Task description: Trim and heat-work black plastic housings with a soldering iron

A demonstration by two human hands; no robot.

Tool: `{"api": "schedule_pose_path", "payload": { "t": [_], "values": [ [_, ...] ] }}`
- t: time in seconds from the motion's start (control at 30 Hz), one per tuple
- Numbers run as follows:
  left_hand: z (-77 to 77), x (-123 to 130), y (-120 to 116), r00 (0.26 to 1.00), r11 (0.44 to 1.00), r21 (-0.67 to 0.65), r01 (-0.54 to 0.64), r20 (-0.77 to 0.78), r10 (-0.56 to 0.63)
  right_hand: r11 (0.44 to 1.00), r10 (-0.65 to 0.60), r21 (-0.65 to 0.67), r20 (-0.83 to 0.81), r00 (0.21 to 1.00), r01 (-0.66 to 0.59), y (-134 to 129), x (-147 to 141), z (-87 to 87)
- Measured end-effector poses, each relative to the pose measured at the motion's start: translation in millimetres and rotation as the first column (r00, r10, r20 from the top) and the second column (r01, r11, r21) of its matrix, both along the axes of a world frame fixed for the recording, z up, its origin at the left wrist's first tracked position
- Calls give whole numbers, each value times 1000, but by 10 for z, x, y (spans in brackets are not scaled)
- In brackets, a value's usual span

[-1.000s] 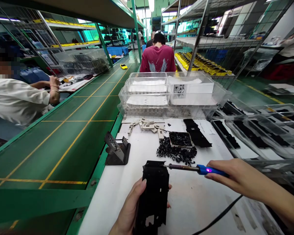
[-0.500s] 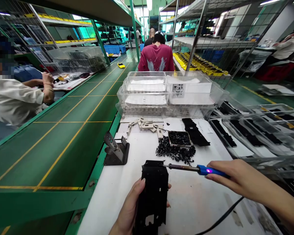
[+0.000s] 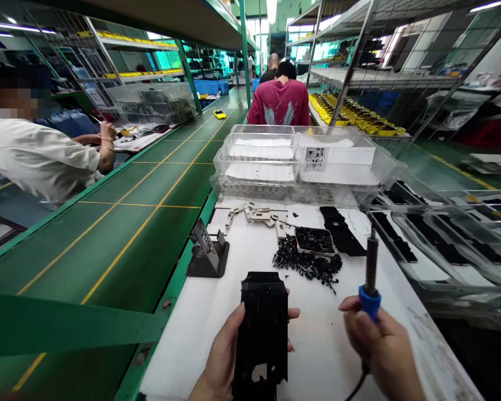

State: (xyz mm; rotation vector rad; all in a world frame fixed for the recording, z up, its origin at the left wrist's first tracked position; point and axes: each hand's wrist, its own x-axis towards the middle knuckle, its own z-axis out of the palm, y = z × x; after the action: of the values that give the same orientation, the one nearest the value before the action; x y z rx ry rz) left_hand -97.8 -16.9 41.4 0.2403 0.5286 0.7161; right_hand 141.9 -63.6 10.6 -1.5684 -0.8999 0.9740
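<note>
Frame: black perforated frame, standing upright in the left hand just above the white tabletop, with a rectangular cut-out near its lower end.
Left grip: left hand clamped on the frame, thumb across its near face.
Right grip: right hand clamped on the blue handle of a soldering iron, tip pointing up, well apart from the frame.
Nearby: metal soldering-iron stand, heap of black plastic clippings beside a small tray, and pale metal pieces.
Writing: white label on a clear plastic bin, with black pictograms too small to read.
</note>
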Motion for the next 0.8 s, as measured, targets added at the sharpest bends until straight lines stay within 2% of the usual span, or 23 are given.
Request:
{"api": "schedule_pose_path", "payload": {
  "t": [0.1, 0.2, 0.27, 0.33, 0.4, 0.43, 0.53, 0.6, 0.7, 0.8],
  "values": [
    [-20, 65, -57, 996, 999, -17, -47, -77, 46, 995, -86, -76, -234, 968, 70, -8, -418, -33],
    [-121, 82, -146, 962, 989, 34, -143, -231, 147, 996, -86, -55, -238, 968, 75, 82, -478, 22],
    [-226, 50, -201, 924, 966, 135, -219, -290, 250, 1000, -21, 15, -129, 991, 23, 258, -371, 66],
    [-323, -10, -232, 891, 943, 205, -261, -325, 317, 997, 71, 20, 102, 992, -73, 557, -249, 110],
    [-381, -90, -229, 853, 932, 237, -274, -389, 349, 989, 145, -79, 390, 909, -124, 961, -186, 157],
    [-391, -134, -218, 823, 925, 252, -286, -429, 371, 987, 155, -104, 464, 872, -120, 1185, -188, 179],
    [-368, -265, -169, 721, 911, 282, -302, -557, 412, 980, 189, -168, 587, 787, -110, 1817, -315, 221],
    [-344, -339, -151, 662, 917, 265, -298, -635, 398, 965, 242, -237, 643, 727, -111, 2112, -446, 212],
    [-355, -418, -174, 567, 904, 277, -326, -708, 421, 933, 314, -349, 682, 660, -84, 2312, -590, 127],
    [-443, -481, -245, 499, 851, 370, -373, -693, 520, 893, 369, -448, 669, 645, -46, 2351, -608, 1]
  ]
}}
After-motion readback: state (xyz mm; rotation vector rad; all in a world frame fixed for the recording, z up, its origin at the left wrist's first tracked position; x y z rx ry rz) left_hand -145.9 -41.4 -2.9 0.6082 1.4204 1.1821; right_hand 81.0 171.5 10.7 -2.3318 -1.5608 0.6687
